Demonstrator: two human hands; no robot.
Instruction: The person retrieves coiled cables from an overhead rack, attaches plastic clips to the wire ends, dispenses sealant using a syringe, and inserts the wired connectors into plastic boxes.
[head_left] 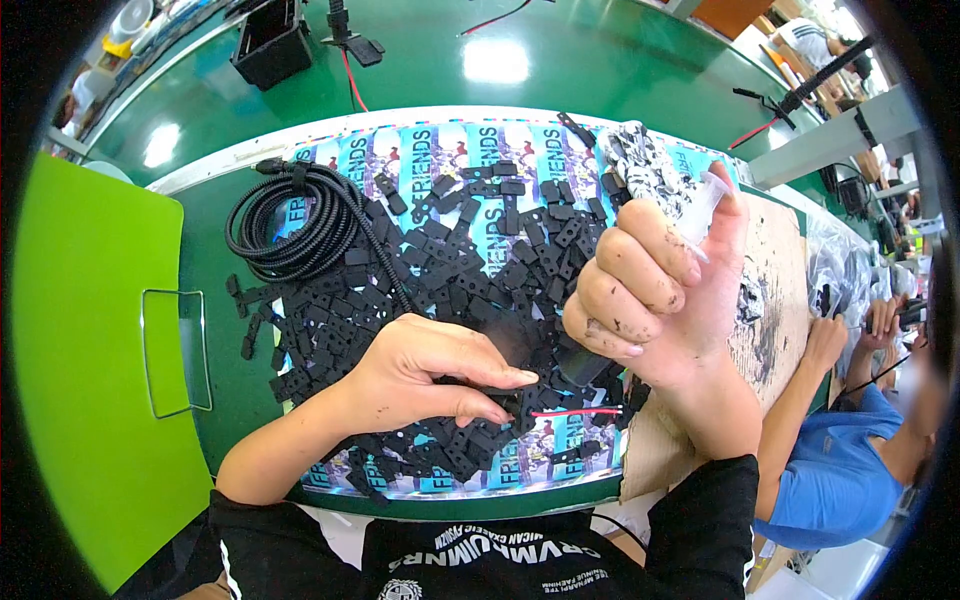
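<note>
Thumb and forefinger of my left hand [425, 375] are pinched together over the pile, closed on a small black part [508, 403]. From its right side runs a short red wire [578, 411]. My right hand [660, 290] is raised to the right with curled fingers, gripping a translucent plastic piece [703, 208] against the thumb; its exact kind cannot be made out. Dark smudges mark these fingers. Beneath both hands lies a wide pile of small black plastic pieces [445, 265] on a printed sheet [555, 150] lettered FRIENDS.
A coiled black braided cable [300, 225] lies at the pile's upper left. Cardboard [775, 270] and crumpled black-and-white material [645, 165] are on the right. A green panel [90, 350] stands left. Behind are a black bin [270, 45] and a co-worker in a blue shirt [835, 465] sits right.
</note>
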